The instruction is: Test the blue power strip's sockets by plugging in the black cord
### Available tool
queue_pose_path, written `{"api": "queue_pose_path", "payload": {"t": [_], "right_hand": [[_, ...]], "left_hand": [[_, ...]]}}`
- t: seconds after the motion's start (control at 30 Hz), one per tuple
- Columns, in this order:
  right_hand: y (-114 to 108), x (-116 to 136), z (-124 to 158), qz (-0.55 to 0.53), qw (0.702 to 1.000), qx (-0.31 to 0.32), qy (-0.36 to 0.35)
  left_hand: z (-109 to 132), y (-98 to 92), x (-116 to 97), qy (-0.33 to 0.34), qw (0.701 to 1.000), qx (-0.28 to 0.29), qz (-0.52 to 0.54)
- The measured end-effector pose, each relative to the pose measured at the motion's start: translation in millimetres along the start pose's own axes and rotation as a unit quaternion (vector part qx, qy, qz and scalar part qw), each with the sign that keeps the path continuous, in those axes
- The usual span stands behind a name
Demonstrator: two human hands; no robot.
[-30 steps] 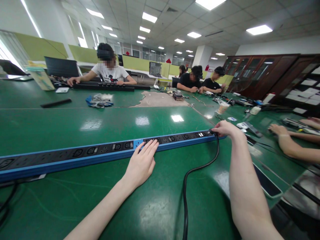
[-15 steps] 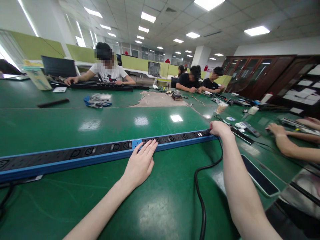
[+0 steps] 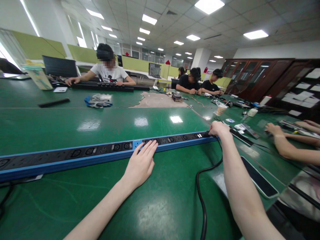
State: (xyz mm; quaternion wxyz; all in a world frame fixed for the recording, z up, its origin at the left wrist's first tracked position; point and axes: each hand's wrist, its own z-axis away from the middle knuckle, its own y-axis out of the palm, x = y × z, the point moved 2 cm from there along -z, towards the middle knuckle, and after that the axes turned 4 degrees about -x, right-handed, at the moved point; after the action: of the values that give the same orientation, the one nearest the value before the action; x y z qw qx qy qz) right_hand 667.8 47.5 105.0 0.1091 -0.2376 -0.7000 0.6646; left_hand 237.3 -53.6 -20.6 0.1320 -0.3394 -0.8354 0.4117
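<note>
Here the left hand (image 3: 140, 165) lies flat, fingers open, on the long blue plug strip (image 3: 75, 156); fingers of the right hand (image 3: 218, 128) grip its black cord (image 3: 205, 220) (black phone (image 3: 260, 181) nearby).

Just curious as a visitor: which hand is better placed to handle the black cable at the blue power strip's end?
The right hand, probably: it curls over the black cable at the end of the power strip. The left hand lies flat mid-strip, away from the cable.
</note>
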Motion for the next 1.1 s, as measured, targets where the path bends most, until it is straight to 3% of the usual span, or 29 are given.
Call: {"api": "queue_pose_path", "payload": {"t": [0.43, 0.63, 0.77, 0.93, 1.1], "right_hand": [[4.8, 4.4, -16.2, 0.048, 0.999, -0.003, -0.026], [7.1, 5.0, -5.3, 0.033, 0.999, -0.034, -0.002], [7.5, -1.2, 0.0, 0.016, 0.999, -0.031, -0.009], [10.9, -16.5, -12.7, -0.021, 0.999, 0.005, -0.023], [13.9, -22.7, -17.2, -0.056, 0.998, -0.020, -0.031]], "left_hand": [[0.2, -0.5, 0.4, -0.005, 1.000, 0.007, 0.000], [-0.1, -0.1, 0.2, 0.000, 1.000, 0.002, 0.003], [0.0, -0.1, 0.9, -0.003, 1.000, 0.001, 0.002], [-0.4, -0.8, 0.9, -0.005, 1.000, 0.003, 0.005], [-0.8, 0.2, 0.6, -0.003, 1.000, 0.002, 0.007]]}}
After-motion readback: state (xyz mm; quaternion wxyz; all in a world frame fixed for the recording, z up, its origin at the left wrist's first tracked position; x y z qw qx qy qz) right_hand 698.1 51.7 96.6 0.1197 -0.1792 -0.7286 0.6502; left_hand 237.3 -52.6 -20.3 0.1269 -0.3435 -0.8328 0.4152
